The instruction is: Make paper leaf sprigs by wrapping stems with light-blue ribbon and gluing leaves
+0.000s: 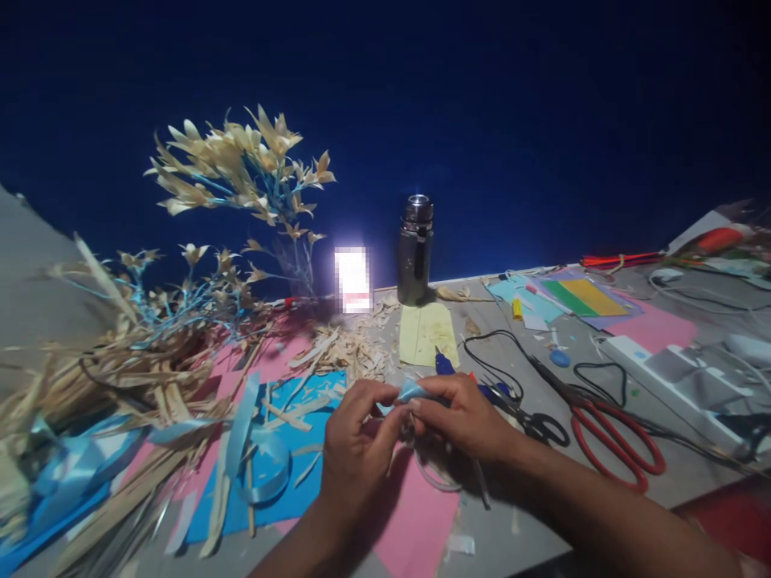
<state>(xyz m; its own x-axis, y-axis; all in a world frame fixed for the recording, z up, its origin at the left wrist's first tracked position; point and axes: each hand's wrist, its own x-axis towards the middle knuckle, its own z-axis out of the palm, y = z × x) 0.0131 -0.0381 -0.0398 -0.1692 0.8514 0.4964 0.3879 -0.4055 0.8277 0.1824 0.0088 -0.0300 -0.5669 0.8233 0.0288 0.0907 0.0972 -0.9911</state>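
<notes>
Both of my hands meet low in the centre of the head view. My left hand (361,437) and my right hand (463,413) pinch a short piece of light blue ribbon (412,391) between thumbs and fingers. Under the fingers a thin pale loop hangs down, and its join to the ribbon is hidden. Just beyond my right hand lies a blue glue gun (444,364), partly covered, its tip on a pale yellow paper (422,333). Black-handled scissors (545,428) and big red-handled scissors (620,441) rest to the right.
Dried-husk flowers (241,160) on blue stems stand at the left, above piled husk strips (66,385). Curled blue ribbon (265,470) lies on blue paper (301,498). A dark flask (415,257) stands behind; a white power strip (675,393) and cables are at the right.
</notes>
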